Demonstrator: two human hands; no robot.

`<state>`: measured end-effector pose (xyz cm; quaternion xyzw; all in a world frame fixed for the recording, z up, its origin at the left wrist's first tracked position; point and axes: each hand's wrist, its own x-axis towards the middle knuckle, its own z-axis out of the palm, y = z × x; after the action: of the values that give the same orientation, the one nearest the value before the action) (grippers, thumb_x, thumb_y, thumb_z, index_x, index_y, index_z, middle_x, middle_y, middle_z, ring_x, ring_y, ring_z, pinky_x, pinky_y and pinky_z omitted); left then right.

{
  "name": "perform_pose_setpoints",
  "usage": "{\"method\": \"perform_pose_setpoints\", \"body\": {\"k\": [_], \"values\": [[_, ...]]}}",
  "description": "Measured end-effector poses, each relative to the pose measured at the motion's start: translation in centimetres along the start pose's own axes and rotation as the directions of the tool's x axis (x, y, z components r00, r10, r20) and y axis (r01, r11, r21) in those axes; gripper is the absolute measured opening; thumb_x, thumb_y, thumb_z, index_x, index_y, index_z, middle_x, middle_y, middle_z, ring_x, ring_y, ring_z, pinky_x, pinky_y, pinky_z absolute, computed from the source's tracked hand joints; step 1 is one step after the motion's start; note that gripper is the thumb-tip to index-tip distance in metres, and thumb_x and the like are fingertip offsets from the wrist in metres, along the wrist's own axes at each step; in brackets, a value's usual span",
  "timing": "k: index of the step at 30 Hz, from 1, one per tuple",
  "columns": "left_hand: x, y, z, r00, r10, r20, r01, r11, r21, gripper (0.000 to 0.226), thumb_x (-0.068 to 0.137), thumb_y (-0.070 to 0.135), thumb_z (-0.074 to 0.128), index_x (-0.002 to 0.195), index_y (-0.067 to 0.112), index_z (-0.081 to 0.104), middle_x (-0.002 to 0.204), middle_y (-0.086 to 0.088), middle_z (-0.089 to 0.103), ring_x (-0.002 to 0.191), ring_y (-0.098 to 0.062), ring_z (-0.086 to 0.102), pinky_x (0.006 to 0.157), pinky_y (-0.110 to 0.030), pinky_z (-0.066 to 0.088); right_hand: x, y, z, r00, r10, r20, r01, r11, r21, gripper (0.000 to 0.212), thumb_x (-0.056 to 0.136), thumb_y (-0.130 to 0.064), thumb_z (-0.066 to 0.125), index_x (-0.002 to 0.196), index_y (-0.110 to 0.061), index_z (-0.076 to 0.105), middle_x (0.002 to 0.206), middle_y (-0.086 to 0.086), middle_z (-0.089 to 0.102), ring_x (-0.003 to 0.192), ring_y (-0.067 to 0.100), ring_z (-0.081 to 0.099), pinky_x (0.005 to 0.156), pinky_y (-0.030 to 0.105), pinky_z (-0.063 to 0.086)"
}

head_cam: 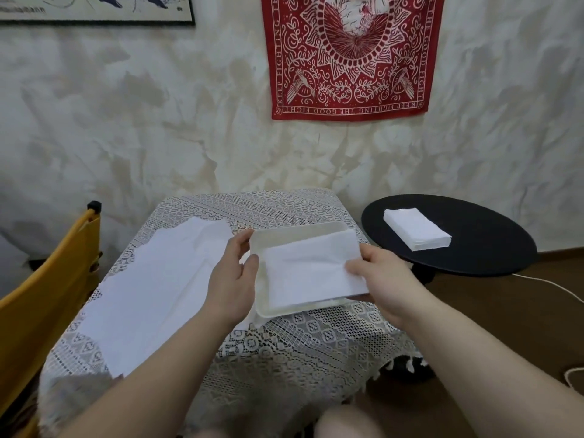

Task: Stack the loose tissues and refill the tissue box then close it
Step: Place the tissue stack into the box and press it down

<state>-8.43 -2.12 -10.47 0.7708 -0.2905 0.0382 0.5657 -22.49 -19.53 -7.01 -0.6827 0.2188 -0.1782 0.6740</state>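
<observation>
At frame centre the box (297, 237) is steadied by the left hand (235, 279) — tissues (309, 270) are gripped by the right hand (376, 273), for seating inside.

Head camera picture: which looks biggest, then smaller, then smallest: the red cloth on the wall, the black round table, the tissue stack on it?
1. Red cloth
2. Black round table, though it looks nearly as wide
3. Tissue stack

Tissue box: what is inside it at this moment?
A stack of white tissues lies in the tissue box, its right end over the rim, pinched by the right hand. The left hand holds the box's left wall. The box floor is covered.
</observation>
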Motion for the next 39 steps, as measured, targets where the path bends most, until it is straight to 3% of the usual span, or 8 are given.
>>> {"method": "perform_pose_setpoints", "body": {"k": [8, 13, 19, 26, 34, 36, 39], "values": [[-0.8, 0.2, -0.2, 0.999, 0.041, 0.022, -0.042, 0.999, 0.035, 0.041, 0.097, 0.016, 0.044, 0.136, 0.029, 0.038, 0.127, 0.018, 0.049, 0.12, 0.002, 0.044, 0.094, -0.022, 0.036, 0.7, 1.4, 3.0, 0.996, 0.002, -0.086, -0.01, 0.996, -0.089, 0.024, 0.09, -0.001, 0.046, 0.097, -0.022, 0.056, 0.102, 0.004, 0.064, 0.098, 0.027, 0.061, 0.085, 0.048, 0.054], [-0.8, -0.2, -0.1, 0.999, 0.047, 0.024, -0.048, 0.997, 0.056, 0.042, 0.098, 0.018, 0.042, 0.137, 0.03, 0.036, 0.128, 0.018, 0.049, 0.123, -0.001, 0.045, 0.094, -0.024, 0.036, 0.6, 1.3, 3.7, 0.994, -0.018, -0.105, -0.006, 0.974, -0.225, 0.021, 0.088, -0.007, 0.048, 0.102, -0.02, 0.056, 0.102, 0.004, 0.062, 0.095, 0.026, 0.06, 0.085, 0.052, 0.053], [-0.9, -0.1, 0.4, 0.998, 0.058, -0.001, -0.058, 0.995, 0.087, 0.044, 0.099, 0.018, 0.039, 0.142, 0.026, 0.032, 0.138, 0.012, 0.047, 0.128, -0.004, 0.042, 0.104, -0.032, 0.036, 0.6, 1.2, 3.6, 0.988, -0.071, -0.135, 0.011, 0.914, -0.407, 0.022, 0.088, -0.007, 0.046, 0.105, -0.018, 0.057, 0.099, 0.0, 0.062, 0.091, 0.021, 0.057, 0.076, 0.036, 0.048], [-0.9, -0.2, 0.6, 0.998, 0.064, -0.025, -0.061, 0.992, 0.108, 0.045, 0.099, 0.017, 0.038, 0.143, 0.025, 0.032, 0.141, 0.008, 0.045, 0.129, -0.008, 0.041, 0.106, -0.031, 0.035, 1.0, 1.4, 3.6, 0.987, -0.085, -0.135, 0.035, 0.94, -0.338, 0.023, 0.087, -0.005, 0.047, 0.098, -0.02, 0.059, 0.097, 0.001, 0.065, 0.093, 0.023, 0.061, 0.085, 0.045, 0.052], [-0.9, -0.3, 0.6, 0.997, 0.068, -0.028, -0.064, 0.991, 0.119, 0.045, 0.099, 0.016, 0.038, 0.143, 0.023, 0.032, 0.141, 0.008, 0.045, 0.129, -0.006, 0.041, 0.105, -0.029, 0.034, 1.6, 1.5, 3.6, 0.987, -0.098, -0.13, 0.045, 0.932, -0.359, 0.022, 0.085, -0.005, 0.049, 0.095, -0.022, 0.059, 0.098, 0.004, 0.065, 0.092, 0.026, 0.061, 0.085, 0.047, 0.052], [-0.9, -0.3, 0.6, 0.997, 0.068, -0.023, -0.065, 0.991, 0.119, 0.046, 0.099, 0.015, 0.038, 0.144, 0.022, 0.032, 0.141, 0.007, 0.045, 0.129, -0.006, 0.041, 0.106, -0.029, 0.033, 1.7, 1.4, 3.5, 0.984, -0.132, -0.12, 0.056, 0.867, -0.495, 0.024, 0.085, -0.008, 0.05, 0.104, -0.019, 0.058, 0.102, 0.004, 0.065, 0.091, 0.024, 0.059, 0.079, 0.038, 0.05], [-0.9, -0.2, 0.6, 0.998, 0.063, -0.027, -0.06, 0.992, 0.114, 0.046, 0.099, 0.015, 0.039, 0.144, 0.022, 0.032, 0.141, 0.008, 0.045, 0.129, -0.006, 0.041, 0.106, -0.03, 0.034, 1.8, 1.4, 3.5, 0.964, -0.257, -0.065, 0.091, 0.553, -0.828, 0.034, 0.089, -0.012, 0.048, 0.123, -0.013, 0.049, 0.114, 0.008, 0.06, 0.096, 0.027, 0.056, 0.072, 0.032, 0.042]]}}
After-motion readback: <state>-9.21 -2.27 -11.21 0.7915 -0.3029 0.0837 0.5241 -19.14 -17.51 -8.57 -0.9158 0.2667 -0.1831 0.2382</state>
